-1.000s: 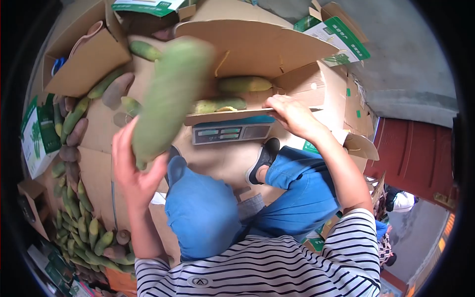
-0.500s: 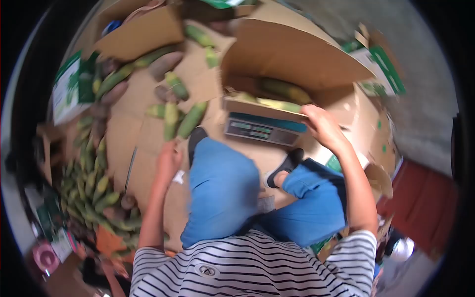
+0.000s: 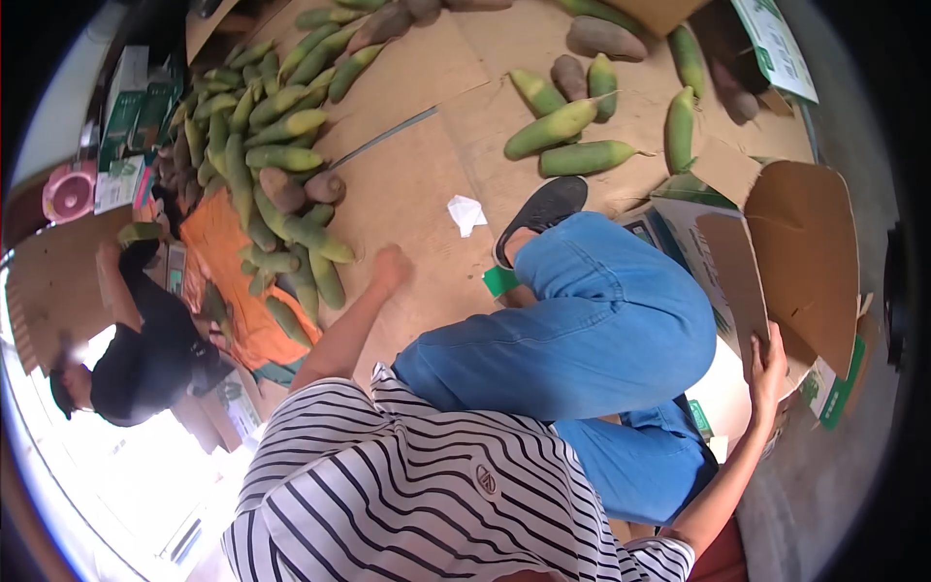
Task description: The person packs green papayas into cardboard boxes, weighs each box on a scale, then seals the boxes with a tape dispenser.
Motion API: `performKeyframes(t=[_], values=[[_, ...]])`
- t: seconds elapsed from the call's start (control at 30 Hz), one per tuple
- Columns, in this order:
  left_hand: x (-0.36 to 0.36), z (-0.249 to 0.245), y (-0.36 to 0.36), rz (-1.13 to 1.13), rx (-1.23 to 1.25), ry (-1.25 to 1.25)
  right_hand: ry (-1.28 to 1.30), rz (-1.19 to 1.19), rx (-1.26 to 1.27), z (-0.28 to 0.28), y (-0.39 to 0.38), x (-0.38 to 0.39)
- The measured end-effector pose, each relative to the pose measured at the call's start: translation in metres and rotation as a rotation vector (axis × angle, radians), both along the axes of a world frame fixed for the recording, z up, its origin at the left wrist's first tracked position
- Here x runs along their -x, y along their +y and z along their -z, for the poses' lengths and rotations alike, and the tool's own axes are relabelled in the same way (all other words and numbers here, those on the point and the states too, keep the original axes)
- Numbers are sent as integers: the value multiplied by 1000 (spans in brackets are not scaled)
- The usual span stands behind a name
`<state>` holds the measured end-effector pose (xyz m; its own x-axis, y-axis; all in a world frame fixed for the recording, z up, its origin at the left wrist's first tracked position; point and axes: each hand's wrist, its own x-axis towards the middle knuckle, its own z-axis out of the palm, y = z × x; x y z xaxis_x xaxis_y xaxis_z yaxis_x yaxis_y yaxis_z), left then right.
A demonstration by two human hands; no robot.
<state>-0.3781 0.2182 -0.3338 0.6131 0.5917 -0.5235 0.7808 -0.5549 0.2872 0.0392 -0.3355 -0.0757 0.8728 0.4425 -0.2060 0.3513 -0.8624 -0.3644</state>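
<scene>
My left hand (image 3: 391, 270) is closed like a fist above the cardboard on the floor, just right of a heap of green radishes (image 3: 281, 126). Nothing shows in it. On the right, my right hand (image 3: 768, 364) grips the edge of a raised flap (image 3: 734, 272) of an open cardboard box (image 3: 800, 252). What lies inside that box is hidden from this angle. Several green radishes (image 3: 553, 128) with thin root tails lie loose beyond my shoe, alongside purplish-brown radishes (image 3: 606, 39).
A crumpled white paper (image 3: 466, 215) lies on the cardboard floor cover (image 3: 417, 184). My bent legs (image 3: 562, 310) fill the middle. At left, another person (image 3: 160, 339) holds a green radish beside an orange cloth (image 3: 238, 272). A pink round object (image 3: 70, 191) stands behind.
My view has swung left, bringing the radish heap and the other person closer to the middle. My left hand has moved away from the loose radishes; my right hand still holds the box.
</scene>
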Motion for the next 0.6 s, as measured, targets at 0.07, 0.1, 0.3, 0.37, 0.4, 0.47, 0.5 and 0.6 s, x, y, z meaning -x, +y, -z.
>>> performKeyframes(t=[0.07, 0.1, 0.3, 0.37, 0.4, 0.47, 0.5, 0.6], values=[[15, -5, 28, -244, -198, -60, 103, 49, 24, -7, 3, -4], [12, -18, 39, -396, -373, -45, 126, 75, 2, -7, 3, -5], [121, 42, 151, -993, -216, -124, 158, 190, -46, -3, -6, -3], [106, 29, 152, -1252, 3, -221, 241, 244, -34, -5, -12, -5], [96, 24, 152, -1380, 118, -271, 243, 249, -13, -6, -15, -6], [90, 25, 151, -1400, 31, -214, 249, 257, 22, -4, -21, -7], [85, 28, 155, -1406, -14, -191, 244, 258, 6, -3, -22, -7], [104, 82, 177, -1373, -123, -188, 220, 259, -11, -1, -25, -7]])
